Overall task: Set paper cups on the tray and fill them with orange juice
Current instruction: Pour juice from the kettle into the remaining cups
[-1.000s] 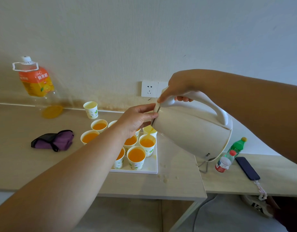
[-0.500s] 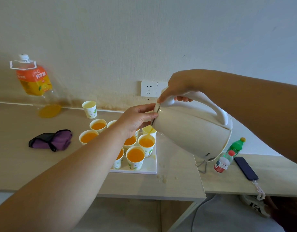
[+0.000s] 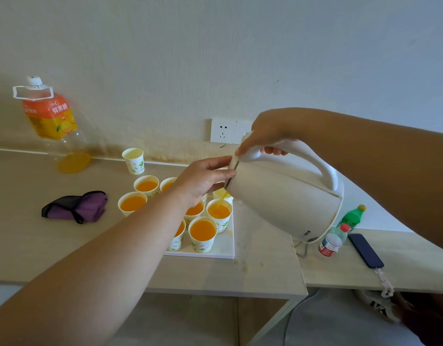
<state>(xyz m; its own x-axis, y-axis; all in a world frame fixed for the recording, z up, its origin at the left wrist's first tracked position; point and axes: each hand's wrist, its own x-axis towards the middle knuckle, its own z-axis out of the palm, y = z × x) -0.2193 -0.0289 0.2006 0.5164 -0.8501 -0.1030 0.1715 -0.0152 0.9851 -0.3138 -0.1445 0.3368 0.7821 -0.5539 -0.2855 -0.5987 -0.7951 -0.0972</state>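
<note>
**A:** From the head view, where does the pour stand?

**B:** The right hand (image 3: 265,136) has its fingers wrapped round the handle of the white kettle (image 3: 285,196), which is tipped spout-down over the tray (image 3: 225,248). The left hand (image 3: 203,181) pinches the lid edge just beside the spout, thumb and fingers closed on it. A thin orange stream appears to land in the middle cup (image 3: 219,211) on the tray's right side.

**A:** And the other paper cups?

**B:** Most look full of orange juice, and the front cup (image 3: 203,232) is near its rim. The left arm hides part of the group, so I cannot tell whether the two leftmost stand on the tray or beside it. One empty cup (image 3: 133,159) stands on the desk (image 3: 28,233) by the wall, well apart from the tray.

**A:** How should this step be done well?

**B:** With a shallow tilt, I'd say — the stream is thin and the cup mouth small. The spout wants to be low and close above the rim, levelling off before the juice reaches the top. Drops (image 3: 242,264) already lie on the desk beside the tray's corner, so a quick return to upright matters at the end — no dribble down the kettle wall.

**A:** Any hazard?

**B:** The left forearm hangs over filled cups. Paper cups tip easily, so it should lift clear, not drag.
</note>
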